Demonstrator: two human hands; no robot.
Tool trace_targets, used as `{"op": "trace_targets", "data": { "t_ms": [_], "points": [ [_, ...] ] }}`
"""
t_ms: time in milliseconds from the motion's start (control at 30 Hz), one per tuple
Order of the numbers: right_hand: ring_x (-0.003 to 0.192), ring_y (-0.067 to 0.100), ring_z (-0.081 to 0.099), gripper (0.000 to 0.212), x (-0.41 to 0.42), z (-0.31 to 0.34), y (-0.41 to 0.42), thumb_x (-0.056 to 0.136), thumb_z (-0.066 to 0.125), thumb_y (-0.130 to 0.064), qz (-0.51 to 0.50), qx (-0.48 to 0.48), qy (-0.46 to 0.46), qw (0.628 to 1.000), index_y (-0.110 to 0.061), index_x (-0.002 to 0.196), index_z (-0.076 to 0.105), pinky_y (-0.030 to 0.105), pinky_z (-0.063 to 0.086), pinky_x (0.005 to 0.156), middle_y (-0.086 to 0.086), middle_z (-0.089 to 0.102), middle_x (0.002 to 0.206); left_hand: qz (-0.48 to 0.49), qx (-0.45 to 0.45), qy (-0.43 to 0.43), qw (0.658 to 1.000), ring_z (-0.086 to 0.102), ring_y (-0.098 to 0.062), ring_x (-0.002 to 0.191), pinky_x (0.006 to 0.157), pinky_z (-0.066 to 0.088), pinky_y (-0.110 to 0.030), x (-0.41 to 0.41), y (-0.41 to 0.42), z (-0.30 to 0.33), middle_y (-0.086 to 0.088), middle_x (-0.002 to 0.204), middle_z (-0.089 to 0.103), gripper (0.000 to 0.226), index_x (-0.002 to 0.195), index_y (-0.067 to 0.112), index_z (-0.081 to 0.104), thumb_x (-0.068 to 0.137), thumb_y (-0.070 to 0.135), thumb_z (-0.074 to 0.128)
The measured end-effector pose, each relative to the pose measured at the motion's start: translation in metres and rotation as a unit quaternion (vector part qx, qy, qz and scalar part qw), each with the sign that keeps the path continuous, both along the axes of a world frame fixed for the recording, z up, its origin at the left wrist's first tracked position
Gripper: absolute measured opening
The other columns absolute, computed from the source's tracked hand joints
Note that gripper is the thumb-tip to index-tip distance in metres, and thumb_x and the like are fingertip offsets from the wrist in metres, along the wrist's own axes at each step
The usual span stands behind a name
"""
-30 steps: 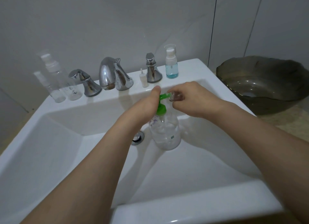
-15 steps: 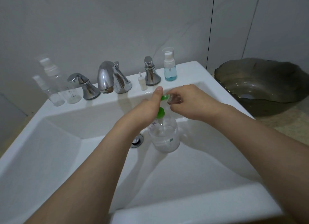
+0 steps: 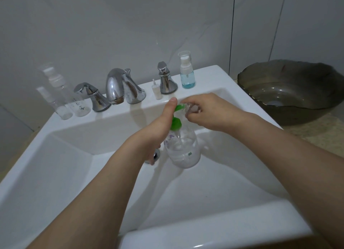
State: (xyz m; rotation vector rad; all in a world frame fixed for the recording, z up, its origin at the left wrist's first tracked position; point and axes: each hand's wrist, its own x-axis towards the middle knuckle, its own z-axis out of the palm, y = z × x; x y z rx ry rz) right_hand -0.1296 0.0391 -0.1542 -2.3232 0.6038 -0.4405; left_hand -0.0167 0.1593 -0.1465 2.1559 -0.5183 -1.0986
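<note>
Head view: forearms reach in from the bottom edge and meet over the middle of the white sink (image 3: pixel 204 202). The left hand (image 3: pixel 160 126) comes up from the lower left with its back to the camera, and its fingers curl round the neck and shoulder of the pump bottle (image 3: pixel 184 150). Its thumb (image 3: pixel 172 103) points straight up, with the tip resting on the green pump head (image 3: pixel 176 124). The right hand (image 3: pixel 208 113) comes in from the right with the wrist bent. Its fingers are bunched and pinch a small clear container (image 3: pixel 191 109), which they hold against the tip of the green spout.

The pump bottle stands upright on the basin floor, just right of the drain (image 3: pixel 156 155). It is see-through and holds clear liquid in its lower part. What the small container holds cannot be told.

On the back ledge a chrome tap (image 3: pixel 119 86) stands between two chrome handles (image 3: pixel 93 96) (image 3: pixel 165 79). A tiny white vial (image 3: pixel 156 89) stands just left of the right handle, and right of that handle is a capped bottle of blue liquid (image 3: pixel 187 72), about a third full. At the ledge's left end are two clear spray bottles (image 3: pixel 55 88) (image 3: pixel 54 103), which look nearly empty. On the speckled counter (image 3: pixel 316 137) to the right sits a dark glass bowl (image 3: pixel 290 88) with a wavy rim
</note>
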Motion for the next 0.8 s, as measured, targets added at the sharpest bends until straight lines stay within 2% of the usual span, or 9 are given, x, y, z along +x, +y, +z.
{"op": "trace_targets", "data": {
  "t_ms": [67,133,200,367,500,567,633,700,800],
  "points": [
    [0.067,0.001,0.054,0.037,0.001,0.000,0.000,0.089,0.057,-0.014,-0.001,0.002,0.009,1.000,-0.029,0.121,0.064,0.022,0.045,0.069,-0.011,0.060,0.089,0.013,0.004,0.040,0.999,0.024,-0.041,0.148,0.108,0.021,-0.076,0.001,-0.002,-0.004,-0.006,0.164,0.025,0.102,0.156,0.041,0.024,0.071,0.098,0.026],
    [0.073,0.007,0.057,0.031,0.002,-0.001,-0.001,0.089,0.056,-0.010,-0.012,-0.007,0.019,1.000,-0.020,0.116,0.066,0.024,0.050,0.070,-0.005,0.062,0.093,0.018,-0.008,0.052,0.998,0.025,-0.043,0.147,0.105,0.021,-0.079,-0.001,-0.004,-0.008,-0.005,0.164,0.026,0.099,0.156,0.041,0.023,0.074,0.095,0.028],
    [0.072,0.005,0.054,0.025,0.002,-0.002,-0.002,0.088,0.057,-0.006,-0.020,-0.006,0.033,0.999,-0.015,0.111,0.064,0.018,0.045,0.064,-0.007,0.058,0.090,0.021,-0.023,0.050,0.998,0.030,-0.046,0.144,0.104,0.023,-0.080,-0.003,-0.005,-0.009,-0.007,0.161,0.030,0.090,0.154,0.040,0.027,0.080,0.090,0.030],
    [0.070,0.002,0.051,0.021,0.002,-0.002,-0.002,0.087,0.055,-0.003,-0.013,0.001,0.069,0.998,-0.019,0.101,0.055,0.015,0.037,0.055,-0.006,0.053,0.092,0.034,-0.044,0.055,0.997,0.029,-0.046,0.145,0.105,0.029,-0.076,-0.006,-0.004,-0.011,-0.009,0.161,0.031,0.083,0.154,0.037,0.030,0.086,0.084,0.031],
    [0.076,0.014,0.062,0.020,0.003,-0.004,-0.003,0.088,0.051,-0.004,-0.024,0.032,0.072,0.997,-0.021,0.097,0.053,0.020,0.044,0.050,-0.005,0.053,0.094,0.023,-0.034,0.069,0.997,0.027,-0.044,0.146,0.107,0.028,-0.074,-0.007,-0.002,-0.010,-0.008,0.162,0.030,0.086,0.154,0.037,0.029,0.084,0.087,0.030],
    [0.078,0.019,0.065,0.017,0.004,-0.003,-0.004,0.088,0.051,-0.005,-0.020,0.021,0.076,0.997,-0.022,0.091,0.055,0.024,0.050,0.053,0.000,0.056,0.094,0.018,-0.032,0.061,0.997,0.029,-0.042,0.146,0.109,0.027,-0.073,-0.004,-0.001,-0.007,-0.007,0.161,0.031,0.088,0.154,0.036,0.030,0.082,0.087,0.032],
    [0.081,0.021,0.064,0.012,0.002,-0.002,-0.004,0.088,0.056,-0.008,-0.021,-0.006,0.072,0.997,-0.020,0.085,0.058,0.030,0.054,0.063,0.002,0.059,0.091,0.010,-0.032,0.048,0.998,0.031,-0.039,0.145,0.111,0.025,-0.070,-0.001,-0.002,-0.003,-0.007,0.160,0.034,0.088,0.153,0.035,0.032,0.083,0.087,0.033],
    [0.084,0.022,0.062,0.002,0.001,-0.001,-0.004,0.087,0.061,-0.013,-0.018,-0.019,0.056,0.998,-0.012,0.088,0.063,0.035,0.052,0.073,0.004,0.062,0.089,0.002,-0.031,0.043,0.999,0.034,-0.038,0.143,0.112,0.026,-0.069,0.004,-0.004,-0.002,-0.008,0.158,0.036,0.088,0.152,0.033,0.034,0.082,0.087,0.034],
    [0.082,0.014,0.060,0.003,-0.002,-0.001,-0.003,0.088,0.068,-0.023,-0.007,0.005,0.035,0.999,-0.022,0.090,0.066,0.030,0.047,0.072,-0.005,0.064,0.088,-0.021,-0.035,0.058,0.997,0.035,-0.040,0.142,0.109,0.030,-0.070,0.012,-0.003,0.000,-0.008,0.157,0.038,0.089,0.151,0.032,0.038,0.080,0.085,0.038]
  ]
}}
